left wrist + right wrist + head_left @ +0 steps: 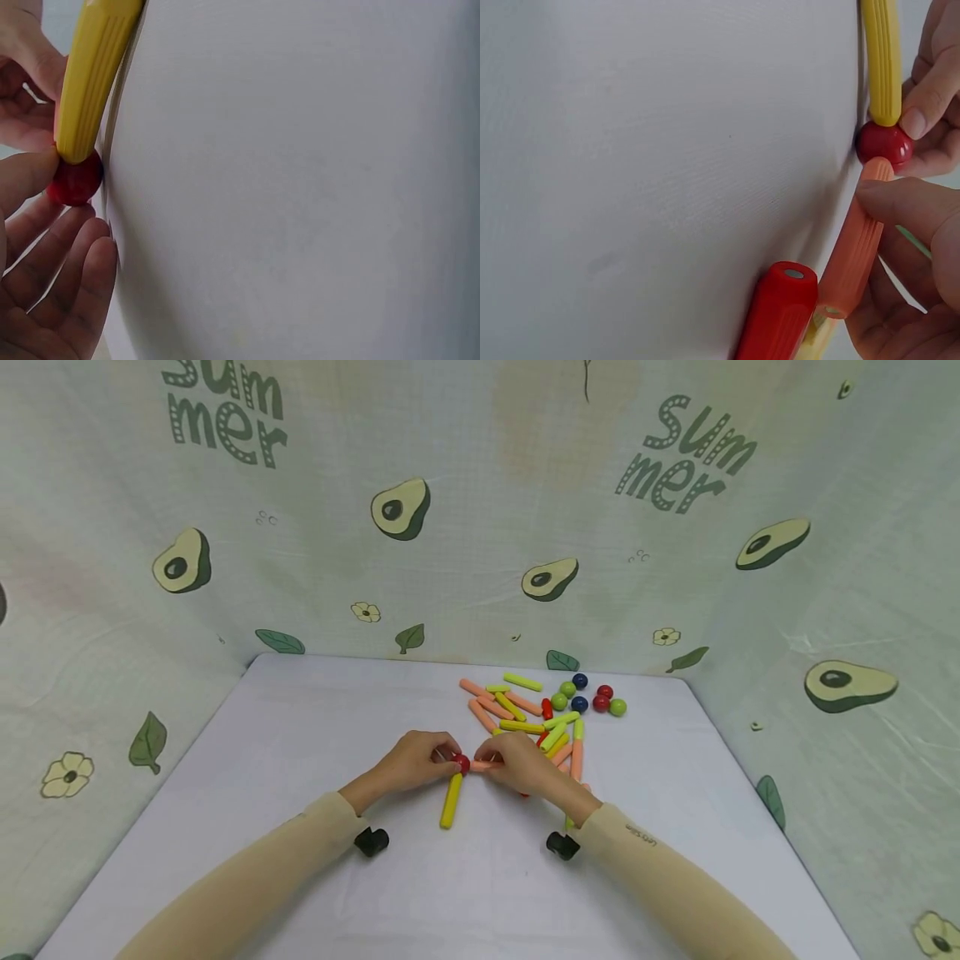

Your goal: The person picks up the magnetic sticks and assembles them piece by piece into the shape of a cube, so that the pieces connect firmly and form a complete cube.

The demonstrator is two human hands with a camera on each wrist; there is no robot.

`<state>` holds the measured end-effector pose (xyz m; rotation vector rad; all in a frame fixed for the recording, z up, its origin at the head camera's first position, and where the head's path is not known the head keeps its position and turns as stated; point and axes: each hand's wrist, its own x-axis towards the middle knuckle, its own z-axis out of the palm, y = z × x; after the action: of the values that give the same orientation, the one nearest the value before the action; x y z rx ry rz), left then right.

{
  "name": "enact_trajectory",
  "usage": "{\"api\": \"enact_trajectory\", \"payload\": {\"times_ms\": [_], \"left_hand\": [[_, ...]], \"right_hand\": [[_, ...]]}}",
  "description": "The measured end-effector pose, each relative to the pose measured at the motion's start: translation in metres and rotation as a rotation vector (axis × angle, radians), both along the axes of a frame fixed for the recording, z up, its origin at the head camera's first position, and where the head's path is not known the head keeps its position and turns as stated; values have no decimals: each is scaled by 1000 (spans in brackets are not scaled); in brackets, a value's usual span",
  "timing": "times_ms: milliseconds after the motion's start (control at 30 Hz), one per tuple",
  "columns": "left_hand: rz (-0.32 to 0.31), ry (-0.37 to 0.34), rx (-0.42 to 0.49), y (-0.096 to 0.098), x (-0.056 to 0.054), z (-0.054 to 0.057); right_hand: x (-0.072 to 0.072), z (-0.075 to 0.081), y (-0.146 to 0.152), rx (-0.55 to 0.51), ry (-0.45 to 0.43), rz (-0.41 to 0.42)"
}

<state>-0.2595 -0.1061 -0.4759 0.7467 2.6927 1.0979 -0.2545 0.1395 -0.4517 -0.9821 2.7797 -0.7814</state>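
Near the middle of the table, my left hand (411, 762) pinches a glossy red ball (885, 142) between thumb and fingers. A ridged yellow building stick (451, 802) meets the ball at one end and points toward me along the table. My right hand (521, 764) grips a salmon-orange building stick (855, 247) between thumb and fingers, its far tip right at the ball. In the right wrist view, a red stick (778, 307) with a grey disc in its end lies just below the orange one.
Behind and right of my right hand, a loose pile holds yellow, orange, lime and red sticks, among them a yellow stick (522, 727). Green, dark blue and red balls, such as a blue ball (580, 704), sit farther back. A printed cloth (465, 602) rises behind the table.
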Motion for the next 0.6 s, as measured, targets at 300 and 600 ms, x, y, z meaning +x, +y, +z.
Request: {"api": "enact_trajectory", "payload": {"times_ms": [300, 600], "left_hand": [[1, 11, -20, -2, -1, -3], [32, 30, -95, -5, 1, 0]], "right_hand": [[5, -4, 7, 38, -26, -70], [4, -9, 15, 28, -1, -65]]}}
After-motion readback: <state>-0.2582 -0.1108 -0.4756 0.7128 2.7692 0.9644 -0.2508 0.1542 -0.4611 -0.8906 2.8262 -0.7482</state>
